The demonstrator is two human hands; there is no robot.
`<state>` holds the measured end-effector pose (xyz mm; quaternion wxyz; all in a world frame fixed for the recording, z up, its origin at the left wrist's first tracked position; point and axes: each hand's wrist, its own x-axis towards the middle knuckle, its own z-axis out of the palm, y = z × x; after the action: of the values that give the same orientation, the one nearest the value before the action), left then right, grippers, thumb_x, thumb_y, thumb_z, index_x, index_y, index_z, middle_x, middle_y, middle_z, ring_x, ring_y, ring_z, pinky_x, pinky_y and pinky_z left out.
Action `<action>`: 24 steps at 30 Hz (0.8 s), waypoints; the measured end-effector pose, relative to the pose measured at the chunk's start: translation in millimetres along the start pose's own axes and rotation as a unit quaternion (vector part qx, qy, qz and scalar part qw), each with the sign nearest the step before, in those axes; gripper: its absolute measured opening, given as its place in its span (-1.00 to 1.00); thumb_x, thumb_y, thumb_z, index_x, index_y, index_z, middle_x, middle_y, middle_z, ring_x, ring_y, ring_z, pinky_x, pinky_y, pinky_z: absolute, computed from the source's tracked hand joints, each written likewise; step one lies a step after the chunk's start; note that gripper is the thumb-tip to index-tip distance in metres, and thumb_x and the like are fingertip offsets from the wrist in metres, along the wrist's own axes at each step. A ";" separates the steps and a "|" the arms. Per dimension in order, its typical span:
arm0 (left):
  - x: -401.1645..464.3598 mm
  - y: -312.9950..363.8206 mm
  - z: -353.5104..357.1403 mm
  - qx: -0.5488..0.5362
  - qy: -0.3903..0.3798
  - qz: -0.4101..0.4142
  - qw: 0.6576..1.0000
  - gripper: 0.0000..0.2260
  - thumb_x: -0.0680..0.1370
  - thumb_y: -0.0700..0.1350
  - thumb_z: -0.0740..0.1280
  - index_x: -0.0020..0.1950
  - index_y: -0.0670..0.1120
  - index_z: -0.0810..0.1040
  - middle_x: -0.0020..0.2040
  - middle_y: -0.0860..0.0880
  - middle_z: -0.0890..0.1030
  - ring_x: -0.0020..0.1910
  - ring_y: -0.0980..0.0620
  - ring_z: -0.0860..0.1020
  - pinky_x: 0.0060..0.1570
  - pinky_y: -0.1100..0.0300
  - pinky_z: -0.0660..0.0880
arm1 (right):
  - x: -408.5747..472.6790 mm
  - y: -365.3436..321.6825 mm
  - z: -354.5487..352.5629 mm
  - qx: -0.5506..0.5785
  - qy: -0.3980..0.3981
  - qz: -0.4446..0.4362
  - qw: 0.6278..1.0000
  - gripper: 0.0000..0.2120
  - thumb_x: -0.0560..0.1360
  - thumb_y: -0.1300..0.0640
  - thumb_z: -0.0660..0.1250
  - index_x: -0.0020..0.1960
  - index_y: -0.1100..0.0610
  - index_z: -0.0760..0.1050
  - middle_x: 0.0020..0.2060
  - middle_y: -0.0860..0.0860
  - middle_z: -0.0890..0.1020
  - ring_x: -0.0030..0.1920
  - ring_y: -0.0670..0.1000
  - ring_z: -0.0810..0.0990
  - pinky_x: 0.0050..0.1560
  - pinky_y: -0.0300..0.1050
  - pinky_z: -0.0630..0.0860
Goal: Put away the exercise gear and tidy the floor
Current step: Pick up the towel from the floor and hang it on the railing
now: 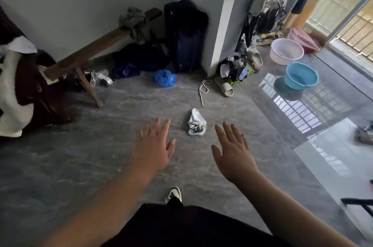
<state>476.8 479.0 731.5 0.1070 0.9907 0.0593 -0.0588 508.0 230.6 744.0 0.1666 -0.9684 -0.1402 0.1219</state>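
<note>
From the head camera, no brand, label or writing can be read anywhere; the colourful print on the small white plastic bag [196,123] lying on the grey floor [80,166] is too blurred to make out. That bag serves as the landmark. The left hand [154,149] hovers just left of it and a little nearer the camera, palm down, fingers straight and spread, holding nothing. The right hand [232,152] hovers just right of it, likewise flat and spread, empty. Neither hand touches the bag.

Beyond the bag lies a white cord [203,89], and right of the cord a beige slipper [224,86]. Farther back and left of the bag sits a crumpled blue plastic bag [164,78]; far left stands a wooden bench [94,48], its far end draped in cloth. Right and beyond the bag rest a blue basin [300,76] and a white basin [286,50].

Below the bag, a white-and-dark shoe [173,194] peeks out past dark clothing. The dark heap by the wall is hard to identify, and things at the right edge are cut off.
</note>
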 end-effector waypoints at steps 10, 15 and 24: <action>214.0 16.4 24.2 -0.008 -0.076 0.048 0.996 -0.39 0.61 0.12 0.13 0.61 0.02 -0.01 0.60 -0.15 0.10 0.56 -0.18 0.09 0.47 -0.22 0.12 | 180.5 51.0 -5.2 0.027 -0.023 0.073 0.997 -0.38 0.62 -0.13 0.05 0.60 -0.06 -0.11 0.60 -0.04 -0.08 0.58 0.00 -0.22 0.56 0.09 -0.15; 315.8 16.3 85.6 0.004 -0.082 0.025 0.996 -0.40 0.60 0.10 0.14 0.60 -0.04 0.06 0.58 -0.19 0.16 0.54 -0.22 0.14 0.45 -0.23 0.16 | 292.1 106.0 38.9 0.039 -0.045 0.072 0.996 -0.37 0.62 -0.11 0.07 0.60 -0.05 -0.09 0.60 -0.02 -0.05 0.58 0.02 -0.19 0.56 0.09 -0.12; 473.4 -13.3 345.1 -0.028 -0.135 0.037 0.990 -0.39 0.56 0.07 0.12 0.58 -0.06 0.09 0.58 -0.21 0.13 0.55 -0.23 0.11 0.48 -0.21 0.13 | 455.3 216.1 267.9 0.027 -0.094 0.106 0.989 -0.37 0.61 -0.06 0.08 0.60 -0.02 -0.09 0.60 0.00 -0.04 0.59 0.03 -0.18 0.56 0.09 -0.11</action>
<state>906.1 466.0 332.8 0.1434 0.9719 0.0093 -0.1863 905.9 254.4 335.6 0.1644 -0.9571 -0.0482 0.2335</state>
